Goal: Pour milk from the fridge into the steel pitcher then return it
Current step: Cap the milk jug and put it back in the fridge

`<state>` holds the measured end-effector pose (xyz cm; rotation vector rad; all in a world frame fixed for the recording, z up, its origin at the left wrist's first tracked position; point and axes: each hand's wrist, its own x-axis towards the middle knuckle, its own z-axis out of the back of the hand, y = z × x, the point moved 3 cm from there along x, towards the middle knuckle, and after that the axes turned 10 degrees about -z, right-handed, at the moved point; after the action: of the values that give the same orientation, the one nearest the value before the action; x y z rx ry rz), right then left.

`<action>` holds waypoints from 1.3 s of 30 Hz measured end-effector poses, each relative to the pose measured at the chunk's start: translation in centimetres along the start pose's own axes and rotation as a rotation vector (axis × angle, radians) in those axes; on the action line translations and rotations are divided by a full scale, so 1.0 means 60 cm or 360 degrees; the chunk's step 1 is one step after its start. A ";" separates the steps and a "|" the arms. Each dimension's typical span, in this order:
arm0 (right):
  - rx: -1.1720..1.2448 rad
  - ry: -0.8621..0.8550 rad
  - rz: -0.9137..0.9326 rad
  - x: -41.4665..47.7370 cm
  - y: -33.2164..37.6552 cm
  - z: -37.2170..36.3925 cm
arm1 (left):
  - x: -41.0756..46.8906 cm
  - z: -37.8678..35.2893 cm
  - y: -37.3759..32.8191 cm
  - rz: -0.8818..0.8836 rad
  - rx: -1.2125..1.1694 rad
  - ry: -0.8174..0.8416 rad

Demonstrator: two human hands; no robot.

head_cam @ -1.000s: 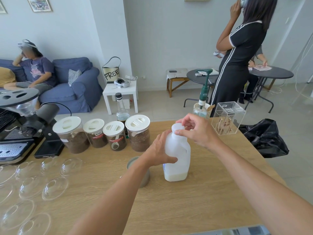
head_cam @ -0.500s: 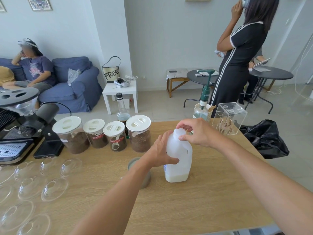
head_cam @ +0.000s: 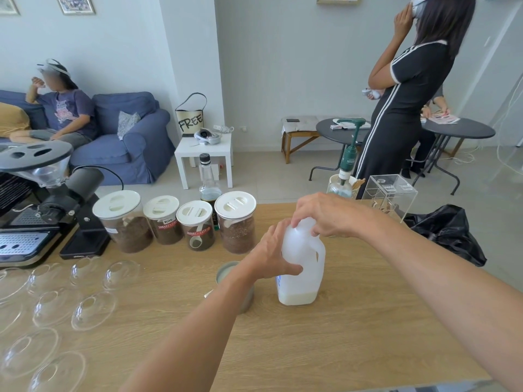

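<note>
White plastic, nearly drained: your milk jug [head_cam: 301,261] stands on the wooden counter [head_cam: 325,349] just right of the steel pitcher [head_cam: 235,284]. Over the last second your right hand [head_cam: 328,215] has sunk onto the cap, fingers curled tight; your left hand [head_cam: 271,254] wraps the body. Likely recapping before returning it. Count: one jug, one pitcher, four lidded jars [head_cam: 235,222].

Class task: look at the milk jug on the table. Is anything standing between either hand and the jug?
Nothing visible. The left hand grips the milk jug's body, and the right hand covers its top.
</note>
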<state>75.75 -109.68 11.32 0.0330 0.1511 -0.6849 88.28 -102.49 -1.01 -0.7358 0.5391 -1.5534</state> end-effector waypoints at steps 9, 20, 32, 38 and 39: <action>0.0045 0.0016 -0.0155 0.019 -0.001 0.001 | -0.002 0.001 -0.004 0.0023 -0.0007 -0.0002; 0.0200 0.0107 0.0053 0.003 -0.006 -0.004 | -0.004 0.000 -0.007 0.0000 0.0007 -0.0025; 0.0213 -0.0003 0.0004 -0.008 0.000 0.006 | -0.006 -0.001 -0.008 0.0043 0.0007 -0.0022; 0.0085 -0.0015 -0.0148 0.001 -0.004 0.004 | -0.007 -0.001 -0.009 0.0048 0.0003 -0.0020; 0.0049 -0.0048 -0.0149 0.001 -0.002 0.005 | -0.007 -0.001 -0.010 0.0050 -0.0001 -0.0016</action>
<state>75.78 -109.84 11.60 0.0452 0.1135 -0.7808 87.82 -102.01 -0.71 -0.7317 0.5415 -1.5196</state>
